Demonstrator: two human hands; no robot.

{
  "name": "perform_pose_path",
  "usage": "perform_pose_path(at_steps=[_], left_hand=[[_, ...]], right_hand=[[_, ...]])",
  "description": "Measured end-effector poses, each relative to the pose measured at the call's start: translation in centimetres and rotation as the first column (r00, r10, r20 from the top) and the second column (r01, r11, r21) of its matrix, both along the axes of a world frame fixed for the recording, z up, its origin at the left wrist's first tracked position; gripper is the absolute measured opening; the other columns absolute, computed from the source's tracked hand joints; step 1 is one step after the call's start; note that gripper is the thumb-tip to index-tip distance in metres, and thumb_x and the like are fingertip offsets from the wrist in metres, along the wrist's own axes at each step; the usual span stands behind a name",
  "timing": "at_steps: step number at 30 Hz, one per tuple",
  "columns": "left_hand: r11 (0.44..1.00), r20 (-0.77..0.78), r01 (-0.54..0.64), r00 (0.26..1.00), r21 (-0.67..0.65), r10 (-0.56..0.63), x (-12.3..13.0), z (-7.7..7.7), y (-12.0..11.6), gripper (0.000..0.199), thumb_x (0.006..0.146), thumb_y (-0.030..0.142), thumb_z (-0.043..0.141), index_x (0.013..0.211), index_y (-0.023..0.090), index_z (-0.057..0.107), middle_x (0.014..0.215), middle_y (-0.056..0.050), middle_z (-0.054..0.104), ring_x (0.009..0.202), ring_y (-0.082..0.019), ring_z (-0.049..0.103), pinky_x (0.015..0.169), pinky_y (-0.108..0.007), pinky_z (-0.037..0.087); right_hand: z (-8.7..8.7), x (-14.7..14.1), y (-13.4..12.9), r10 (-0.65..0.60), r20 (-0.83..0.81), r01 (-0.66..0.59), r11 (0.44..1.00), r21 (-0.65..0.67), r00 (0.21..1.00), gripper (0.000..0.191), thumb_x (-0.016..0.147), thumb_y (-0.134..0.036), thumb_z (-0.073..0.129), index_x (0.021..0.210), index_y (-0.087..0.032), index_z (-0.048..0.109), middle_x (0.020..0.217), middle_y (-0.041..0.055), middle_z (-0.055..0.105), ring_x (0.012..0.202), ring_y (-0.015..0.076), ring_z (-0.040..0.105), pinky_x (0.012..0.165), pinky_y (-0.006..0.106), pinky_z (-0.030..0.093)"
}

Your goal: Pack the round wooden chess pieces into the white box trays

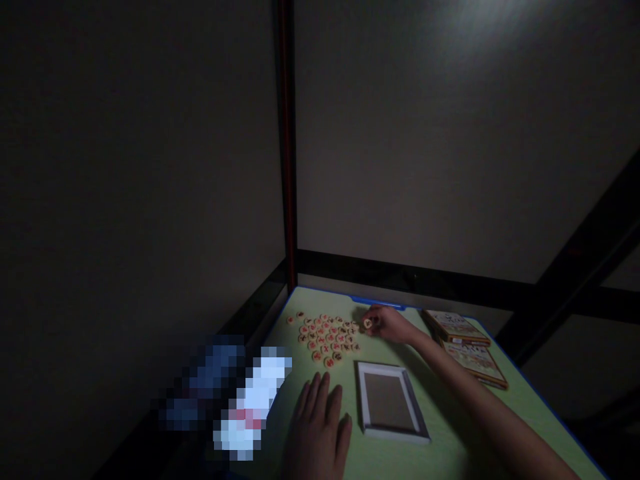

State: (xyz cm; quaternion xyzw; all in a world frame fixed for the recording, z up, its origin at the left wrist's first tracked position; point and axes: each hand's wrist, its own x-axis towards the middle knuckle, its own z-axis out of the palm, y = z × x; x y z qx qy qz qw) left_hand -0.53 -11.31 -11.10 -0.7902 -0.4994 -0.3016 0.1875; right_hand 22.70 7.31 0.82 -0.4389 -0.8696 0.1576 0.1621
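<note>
Several round wooden pieces with red or dark characters [326, 348] lie face up in a loose cluster on the green table [350, 460]. At the right edge of this cluster, my right hand [385, 323] pinches one round piece [369, 323] between its fingers. My left hand [320, 420] rests palm down nearer to me, below the pieces, its fingers stretched out and holding nothing. Between my left hand and my right forearm sits a shallow open box [362, 400] with white walls and a bare brown bottom.
Two printed flat boxes, an upper one [457, 327] and a lower one [480, 362], overlap at the table's right side. A blue clip-like strip [377, 303] runs along the far edge. Dark wall panels stand behind and left. A blurred bright patch is at the lower left.
</note>
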Motion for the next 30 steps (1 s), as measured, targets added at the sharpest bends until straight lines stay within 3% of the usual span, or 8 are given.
perform_pose_path(at_steps=[3, 8, 15, 18, 22, 26, 30], left_hand=[[0.999, 0.003, -0.007, 1.000, -0.041, 0.007, 0.1, 0.0, -0.2, 0.047, 0.094, 0.043, 0.049, 0.136, 0.021, 0.055, 0.146, -0.011, 0.052, 0.135, -0.031, 0.047, 0.103, -0.047, 0.048], [0.998, 0.017, -0.001, 1.000, -0.056, 0.001, 0.0, 0.1, -0.2, 0.048, 0.094, 0.043, 0.049, 0.136, 0.021, 0.055, 0.146, -0.012, 0.052, 0.135, -0.032, 0.047, 0.102, -0.048, 0.048], [0.998, 0.005, 0.002, 1.000, -0.060, -0.001, 0.0, 0.6, -0.3, 0.046, 0.095, 0.043, 0.049, 0.134, 0.021, 0.056, 0.140, -0.012, 0.057, 0.130, -0.031, 0.052, 0.099, -0.048, 0.051], [0.998, 0.003, -0.005, 1.000, -0.062, 0.005, 0.0, 0.5, -0.3, 0.046, 0.094, 0.043, 0.049, 0.134, 0.022, 0.056, 0.139, -0.012, 0.058, 0.129, -0.031, 0.053, 0.099, -0.049, 0.051], [0.998, 0.009, 0.001, 1.000, -0.057, 0.000, -0.1, 0.3, -0.2, 0.045, 0.095, 0.042, 0.049, 0.134, 0.021, 0.056, 0.140, -0.013, 0.057, 0.130, -0.031, 0.052, 0.099, -0.048, 0.051], [0.999, 0.012, 0.013, 1.000, -0.035, -0.012, -0.2, 0.3, -0.1, 0.045, 0.094, 0.041, 0.050, 0.134, 0.020, 0.056, 0.142, -0.013, 0.056, 0.131, -0.031, 0.052, 0.100, -0.048, 0.051], [1.000, 0.025, 0.010, 1.000, -0.018, -0.010, -0.1, 0.2, -0.1, 0.044, 0.094, 0.040, 0.050, 0.134, 0.021, 0.056, 0.142, -0.012, 0.055, 0.131, -0.030, 0.051, 0.100, -0.047, 0.051]], right_hand=[[-1.4, 0.9, -1.3, -0.014, -0.032, 0.013, 0.998, -0.057, 0.999, 0.029, 0.065, -0.008, 0.065, 0.090, -0.016, 0.076, 0.079, 0.0030, 0.070, 0.070, 0.0160, 0.061, 0.064, 0.023, 0.041], [-2.9, 1.1, -2.6, -0.046, -0.073, 0.039, 0.995, -0.093, 0.996, 0.013, 0.065, -0.013, 0.072, 0.077, -0.015, 0.073, 0.072, 0.0008, 0.066, 0.066, 0.0140, 0.058, 0.061, 0.022, 0.039], [-1.6, 1.3, -0.9, 0.045, -0.053, -0.051, 0.990, -0.134, 0.998, 0.019, 0.068, -0.020, 0.075, 0.086, -0.014, 0.076, 0.074, 0.0020, 0.070, 0.067, 0.0157, 0.063, 0.062, 0.023, 0.045], [-0.8, -1.0, 0.9, 0.026, 0.043, -0.023, 0.997, -0.067, 0.999, 0.019, 0.075, -0.010, 0.063, 0.089, -0.013, 0.076, 0.075, 0.0029, 0.073, 0.069, 0.0155, 0.066, 0.063, 0.023, 0.046], [-0.2, -6.0, 2.8, 0.051, 0.139, -0.046, 0.998, -0.035, 0.989, 0.028, 0.071, -0.002, 0.061, 0.090, -0.016, 0.076, 0.079, 0.0023, 0.075, 0.076, 0.0156, 0.068, 0.068, 0.021, 0.045], [0.1, -9.4, 3.5, 0.076, 0.269, -0.079, 0.997, 0.001, 0.960, 0.026, 0.070, -0.005, 0.063, 0.088, -0.019, 0.076, 0.088, 0.0047, 0.076, 0.088, 0.0203, 0.069, 0.074, 0.024, 0.045], [0.5, -11.0, 3.3, 0.077, 0.363, -0.091, 0.996, 0.020, 0.929, 0.022, 0.074, -0.007, 0.061, 0.086, -0.020, 0.074, 0.091, 0.0069, 0.076, 0.090, 0.0218, 0.069, 0.073, 0.025, 0.044]])
